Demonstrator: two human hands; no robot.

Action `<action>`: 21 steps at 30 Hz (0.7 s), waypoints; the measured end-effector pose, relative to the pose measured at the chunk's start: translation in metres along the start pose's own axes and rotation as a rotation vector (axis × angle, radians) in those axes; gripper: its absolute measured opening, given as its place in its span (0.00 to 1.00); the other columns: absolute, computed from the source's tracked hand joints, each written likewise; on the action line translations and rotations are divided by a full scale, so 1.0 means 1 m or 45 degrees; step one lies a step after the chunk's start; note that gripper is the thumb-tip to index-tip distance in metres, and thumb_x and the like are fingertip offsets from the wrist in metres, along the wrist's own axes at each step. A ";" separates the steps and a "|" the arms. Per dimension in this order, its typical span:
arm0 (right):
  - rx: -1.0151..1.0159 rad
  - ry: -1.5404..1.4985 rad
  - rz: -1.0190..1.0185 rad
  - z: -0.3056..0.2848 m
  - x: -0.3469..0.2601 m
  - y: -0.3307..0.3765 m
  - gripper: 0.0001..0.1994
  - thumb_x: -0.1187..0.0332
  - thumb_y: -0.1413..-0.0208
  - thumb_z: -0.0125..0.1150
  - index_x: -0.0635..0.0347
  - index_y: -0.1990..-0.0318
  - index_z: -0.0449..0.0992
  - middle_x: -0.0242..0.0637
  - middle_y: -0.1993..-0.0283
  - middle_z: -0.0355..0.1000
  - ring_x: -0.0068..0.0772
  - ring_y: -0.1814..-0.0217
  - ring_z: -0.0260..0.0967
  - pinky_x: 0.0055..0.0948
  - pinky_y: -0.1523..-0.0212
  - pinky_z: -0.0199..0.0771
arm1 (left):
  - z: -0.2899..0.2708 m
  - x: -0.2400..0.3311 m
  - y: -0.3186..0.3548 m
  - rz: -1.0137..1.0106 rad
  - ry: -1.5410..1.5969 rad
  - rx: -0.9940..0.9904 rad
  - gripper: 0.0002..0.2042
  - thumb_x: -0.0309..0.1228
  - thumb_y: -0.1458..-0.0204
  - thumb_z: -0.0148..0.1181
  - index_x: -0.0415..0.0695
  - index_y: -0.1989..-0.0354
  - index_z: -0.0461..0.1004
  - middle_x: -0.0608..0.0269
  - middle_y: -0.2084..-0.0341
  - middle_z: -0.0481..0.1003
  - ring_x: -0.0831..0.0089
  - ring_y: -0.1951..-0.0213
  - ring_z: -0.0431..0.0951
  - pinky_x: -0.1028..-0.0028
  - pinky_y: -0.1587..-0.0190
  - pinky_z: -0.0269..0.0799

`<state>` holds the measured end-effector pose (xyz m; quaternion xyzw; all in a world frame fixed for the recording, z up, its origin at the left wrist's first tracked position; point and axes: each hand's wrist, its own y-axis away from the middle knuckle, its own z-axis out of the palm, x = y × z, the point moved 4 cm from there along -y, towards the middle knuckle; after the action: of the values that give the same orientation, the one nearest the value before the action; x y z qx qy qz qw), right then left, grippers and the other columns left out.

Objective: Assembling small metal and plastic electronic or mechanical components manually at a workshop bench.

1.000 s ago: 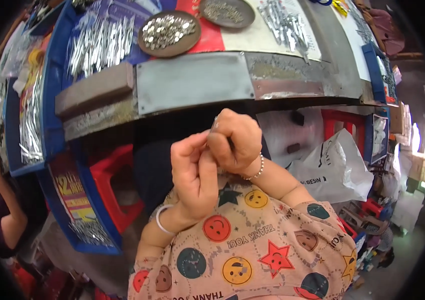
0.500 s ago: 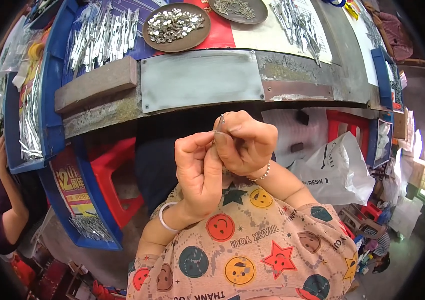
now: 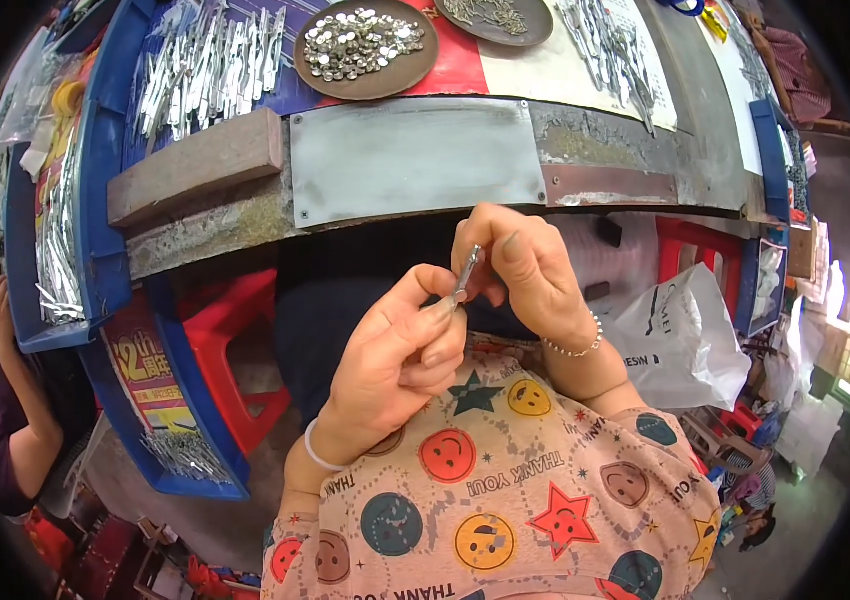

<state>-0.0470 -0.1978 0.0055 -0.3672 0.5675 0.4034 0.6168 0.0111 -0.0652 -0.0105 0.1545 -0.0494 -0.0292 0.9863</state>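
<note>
In front of my chest both hands meet at a slim silver metal piece (image 3: 466, 272), which tilts up and to the right. My left hand (image 3: 395, 350) is closed, pinching the lower end between thumb and forefinger. Around the upper end curl the fingers of my right hand (image 3: 530, 275); its thumb is lifted off the piece. Part of the piece is hidden by the fingertips. Beyond my hands, a grey metal plate (image 3: 415, 160) is screwed to the bench edge.
A brown dish (image 3: 365, 88) holds round shiny pieces; a second dish (image 3: 505, 38) has small thin pins. Slim metal parts (image 3: 210, 70) lie at the back left, more (image 3: 610, 60) at right. A wooden block (image 3: 195, 165) borders the bench. Blue trays (image 3: 100, 210) stand left, where another person (image 3: 15, 400) works.
The hands have shifted slightly right and drawn apart, showing more of the metal piece. My right thumb has lifted away from it, and my left hand has turned with its back more upward.
</note>
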 end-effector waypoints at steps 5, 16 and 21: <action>-0.142 0.264 -0.172 0.002 0.000 -0.004 0.27 0.49 0.35 0.37 0.61 0.79 0.62 0.32 0.83 0.62 0.19 0.86 0.56 0.18 0.85 0.53 | -0.005 -0.005 0.001 -0.180 0.169 -0.039 0.08 0.30 0.38 0.44 0.45 0.53 0.63 0.71 0.82 0.59 0.88 0.87 0.47 0.87 0.85 0.41; -0.236 0.466 -0.249 0.004 -0.001 -0.004 0.16 0.64 0.36 0.42 0.62 0.72 0.70 0.36 0.82 0.66 0.39 0.80 0.69 0.31 0.79 0.67 | -0.001 -0.005 -0.002 -0.297 0.285 -0.013 0.08 0.30 0.39 0.45 0.46 0.53 0.64 0.72 0.83 0.58 0.88 0.88 0.47 0.86 0.87 0.41; -0.222 0.460 -0.177 -0.007 0.002 -0.009 0.16 0.62 0.37 0.44 0.62 0.74 0.68 0.39 0.81 0.65 0.43 0.80 0.67 0.32 0.79 0.65 | -0.002 0.006 -0.013 -0.309 0.217 -0.028 0.09 0.30 0.39 0.45 0.45 0.53 0.64 0.73 0.83 0.58 0.88 0.88 0.47 0.86 0.86 0.42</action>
<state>-0.0411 -0.2078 0.0031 -0.5236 0.6052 0.3350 0.4973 0.0164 -0.0776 -0.0157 0.1505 0.0539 -0.1354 0.9778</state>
